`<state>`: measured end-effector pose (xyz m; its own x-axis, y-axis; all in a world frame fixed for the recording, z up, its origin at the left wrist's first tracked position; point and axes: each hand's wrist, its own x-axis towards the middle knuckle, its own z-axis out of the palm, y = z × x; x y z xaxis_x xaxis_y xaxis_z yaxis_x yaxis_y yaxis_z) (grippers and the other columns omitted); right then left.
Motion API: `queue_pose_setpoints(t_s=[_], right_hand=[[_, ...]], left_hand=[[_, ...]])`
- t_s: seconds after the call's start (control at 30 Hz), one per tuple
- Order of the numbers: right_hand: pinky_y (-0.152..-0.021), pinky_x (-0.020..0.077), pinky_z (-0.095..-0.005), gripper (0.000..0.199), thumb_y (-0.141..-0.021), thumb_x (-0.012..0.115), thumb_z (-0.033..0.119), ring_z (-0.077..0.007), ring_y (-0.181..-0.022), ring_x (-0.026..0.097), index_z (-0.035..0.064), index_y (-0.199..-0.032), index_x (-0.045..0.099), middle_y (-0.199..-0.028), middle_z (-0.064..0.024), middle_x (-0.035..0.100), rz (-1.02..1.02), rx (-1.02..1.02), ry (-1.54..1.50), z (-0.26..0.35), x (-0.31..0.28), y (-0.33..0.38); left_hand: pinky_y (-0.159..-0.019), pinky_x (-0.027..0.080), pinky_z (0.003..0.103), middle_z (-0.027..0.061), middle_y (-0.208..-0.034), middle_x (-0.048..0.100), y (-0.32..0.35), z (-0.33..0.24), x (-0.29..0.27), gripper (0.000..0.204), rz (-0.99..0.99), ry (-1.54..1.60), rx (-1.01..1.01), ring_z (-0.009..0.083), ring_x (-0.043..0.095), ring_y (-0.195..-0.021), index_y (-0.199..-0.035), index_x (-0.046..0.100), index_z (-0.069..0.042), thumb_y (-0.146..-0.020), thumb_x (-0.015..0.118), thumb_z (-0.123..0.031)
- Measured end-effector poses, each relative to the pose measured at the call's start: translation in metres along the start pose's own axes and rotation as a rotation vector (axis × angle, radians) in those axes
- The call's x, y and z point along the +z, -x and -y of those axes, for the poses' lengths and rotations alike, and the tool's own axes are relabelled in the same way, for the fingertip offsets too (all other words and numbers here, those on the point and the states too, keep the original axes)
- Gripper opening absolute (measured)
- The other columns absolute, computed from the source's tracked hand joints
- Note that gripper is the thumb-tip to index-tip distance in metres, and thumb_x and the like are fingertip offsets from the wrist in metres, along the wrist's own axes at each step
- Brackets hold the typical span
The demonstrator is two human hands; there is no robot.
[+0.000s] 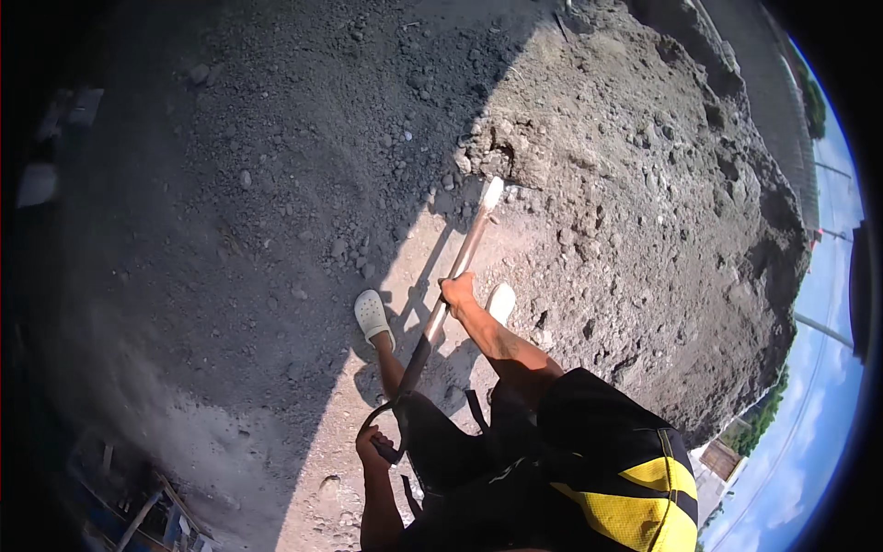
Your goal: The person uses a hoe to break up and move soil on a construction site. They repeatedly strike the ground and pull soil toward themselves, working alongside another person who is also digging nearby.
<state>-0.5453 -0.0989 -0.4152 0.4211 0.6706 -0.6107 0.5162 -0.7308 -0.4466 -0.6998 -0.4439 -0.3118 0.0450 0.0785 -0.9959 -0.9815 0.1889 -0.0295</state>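
We are gripping a shovel [448, 294] with both hands, and the spacing seems to be what gives us leverage: our left hand [372, 448] is wrapping closed around the loop grip at the near end, down by our hip, while our right hand [457, 291] is clamping shut around the wooden shaft about halfway along. Held this way, the shovel is slanting forward and away from us, its shaft passing between our feet. We are standing with the left shoe [372, 316] and the right shoe [501, 301] planted apart on the pale, sunlit ground, probably to brace ourselves. Farther out, the blade end is meeting the foot of a big heap of grey dirt and stones [635, 184]; the blade itself is mostly buried, so we cannot tell how deep it is sitting. Beyond the heap, sky is showing at the rim.
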Motion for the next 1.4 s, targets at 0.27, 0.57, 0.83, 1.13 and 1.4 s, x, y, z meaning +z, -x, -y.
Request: queue_pose_setpoints(t_s=[0.27, 0.57, 0.83, 1.13, 1.4], right_hand=[[-0.067, 0.0464, -0.0415, 0.055, -0.066, 0.066, 0.014, -0.0373, -0.079, 0.059, 0.0014, -0.106, 0.032, -0.08, -0.021, 0.056, 0.455, -0.297, 0.037, 0.115, 0.048, 0.218], [-0.037, 0.0375, -0.0311, 0.024, -0.074, 0.065, 0.018, -0.0167, -0.041, 0.048, 0.0014, -0.077, 0.047, -0.055, -0.0056, 0.049, 0.481, 0.719, -0.946, 0.032, 0.16, 0.215], [-0.047, 0.0434, -0.0343, 0.009, -0.075, 0.054, 0.0, -0.019, -0.046, 0.047, 0.0029, -0.079, 0.046, -0.059, -0.0054, 0.046, 0.278, 0.978, -1.426, -0.072, 0.112, 0.011], [-0.048, 0.0435, -0.0343, 0.014, -0.081, 0.05, 0.013, -0.021, -0.047, 0.046, 0.0061, -0.07, 0.043, -0.055, -0.0055, 0.044, 0.099, 0.66, -1.278, -0.268, -0.108, -0.293], [-0.047, 0.0458, -0.0361, 0.007, -0.074, 0.052, 0.001, -0.023, -0.049, 0.049, -0.0021, -0.08, 0.049, -0.06, -0.0107, 0.048, -0.034, 0.682, -0.996, -0.265, -0.065, -0.184]], left_hand=[[-0.035, 0.025, 0.022, -0.0035, -0.044, 0.032, 0.087, -0.055, -0.103, 0.017, -0.169, 0.077, 0.031, 0.0094, 0.031, -0.035, -0.06, 0.042, -0.014, -0.074, 0.052, -0.012], [-0.041, 0.039, 0.031, 0.0017, -0.051, 0.046, 0.225, -0.186, -0.065, 0.012, -0.573, -0.755, 0.937, 0.0128, 0.044, -0.042, -0.071, 0.047, -0.01, -0.075, 0.058, -0.007], [-0.039, 0.033, 0.026, 0.002, -0.051, 0.04, 0.083, -0.156, 0.191, 0.009, -0.351, -1.192, 0.962, 0.0105, 0.039, -0.041, -0.069, 0.045, -0.004, -0.073, 0.052, 0.001], [-0.037, 0.036, 0.025, 0.0049, -0.054, 0.049, -0.108, 0.126, 0.309, 0.014, 0.121, -1.243, 0.853, 0.0111, 0.046, -0.039, -0.068, 0.046, -0.001, -0.072, 0.057, 0.006], [-0.037, 0.039, 0.026, 0.0082, -0.057, 0.052, -0.109, 0.071, 0.163, 0.009, -0.048, -1.024, 0.735, 0.014, 0.048, -0.04, -0.074, 0.053, 0.003, -0.066, 0.049, 0.005]])
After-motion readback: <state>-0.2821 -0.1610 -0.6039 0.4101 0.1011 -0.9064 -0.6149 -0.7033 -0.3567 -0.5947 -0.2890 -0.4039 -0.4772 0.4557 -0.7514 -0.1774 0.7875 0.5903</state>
